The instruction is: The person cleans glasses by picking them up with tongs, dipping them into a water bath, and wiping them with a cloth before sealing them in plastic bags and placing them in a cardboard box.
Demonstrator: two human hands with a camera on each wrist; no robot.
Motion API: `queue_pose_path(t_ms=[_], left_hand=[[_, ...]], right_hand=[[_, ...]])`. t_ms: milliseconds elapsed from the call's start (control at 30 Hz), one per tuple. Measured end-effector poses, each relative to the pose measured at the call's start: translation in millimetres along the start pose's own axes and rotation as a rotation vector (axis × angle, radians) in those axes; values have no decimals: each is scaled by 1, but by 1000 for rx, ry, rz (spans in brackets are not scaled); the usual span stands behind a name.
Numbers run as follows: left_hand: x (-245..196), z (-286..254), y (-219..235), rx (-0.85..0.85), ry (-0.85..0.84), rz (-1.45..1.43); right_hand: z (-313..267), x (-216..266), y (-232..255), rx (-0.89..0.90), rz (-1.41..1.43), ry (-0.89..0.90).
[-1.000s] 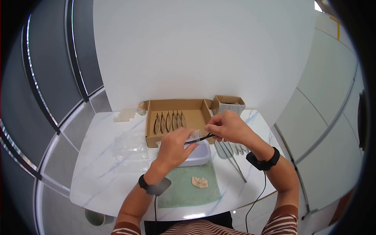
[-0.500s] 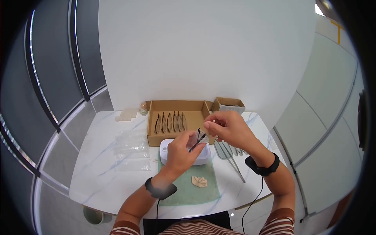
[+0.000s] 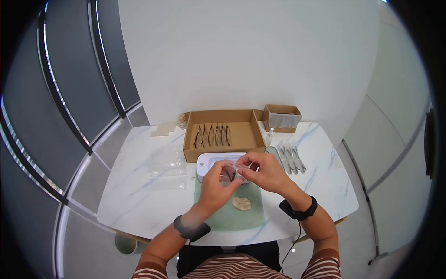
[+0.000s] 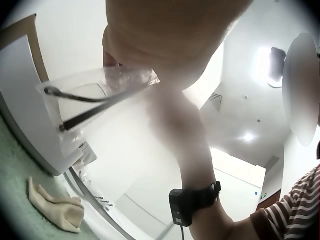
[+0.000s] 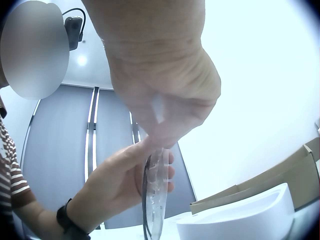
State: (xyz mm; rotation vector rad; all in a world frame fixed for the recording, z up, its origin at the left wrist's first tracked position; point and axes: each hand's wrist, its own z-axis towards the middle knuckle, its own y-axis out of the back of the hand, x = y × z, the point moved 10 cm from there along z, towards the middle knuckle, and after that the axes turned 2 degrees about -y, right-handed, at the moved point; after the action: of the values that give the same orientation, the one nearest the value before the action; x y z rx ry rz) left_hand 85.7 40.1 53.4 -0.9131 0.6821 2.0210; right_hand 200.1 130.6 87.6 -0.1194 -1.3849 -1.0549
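In the head view, both hands meet over the front of a white tub-shaped device (image 3: 203, 163). A clear plastic bag (image 4: 122, 77) with a pair of glasses (image 4: 95, 112) inside is between them; its dark temple arms show through in the left wrist view. My left hand (image 3: 214, 188) holds the bag from the left, fingers curled behind it and thumb in front. At the bag's upper right edge, my right hand (image 3: 267, 173) pinches the plastic between thumb and fingers. The right wrist view shows the bag (image 5: 159, 195) hanging edge-on below the fingertips.
Behind stands a cardboard box (image 3: 248, 135) with several glasses in a row. A smaller box (image 3: 283, 122), a spray bottle (image 3: 269, 137) and bagged glasses (image 3: 291, 160) are to the right. Flat clear bags (image 3: 168, 169) lie left; a beige cloth (image 3: 241, 203) rests on the green mat (image 3: 223, 221).
My right hand held the ends of the glasses, let go of them, and now pinches the bag's edge. The glasses have gone down into the bag. The head view has shifted.
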Motion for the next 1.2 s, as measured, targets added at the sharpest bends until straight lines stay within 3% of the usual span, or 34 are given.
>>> queue_pose_path(t_ms=[67,133,300,367,500,667,833,1200], left_hand=[[8,-8,1,43,23,-123],[31,-14,7,24,156,-354],[43,-8,19,72,158,-150],[42,0,20,80,153,-142],[42,13,23,91,123,-160],[26,39,26,115,71,-197],[-5,55,26,115,-104,-165],[23,52,25,70,31,-115]], right_hand=[[0,-5,-8,71,13,45],[3,-12,-15,91,13,62],[13,-13,-24,84,19,124],[13,7,-15,-67,-1,268],[26,-13,-29,81,62,130],[36,-2,-18,42,153,89],[38,2,-5,5,263,16],[48,-16,2,-9,195,93]])
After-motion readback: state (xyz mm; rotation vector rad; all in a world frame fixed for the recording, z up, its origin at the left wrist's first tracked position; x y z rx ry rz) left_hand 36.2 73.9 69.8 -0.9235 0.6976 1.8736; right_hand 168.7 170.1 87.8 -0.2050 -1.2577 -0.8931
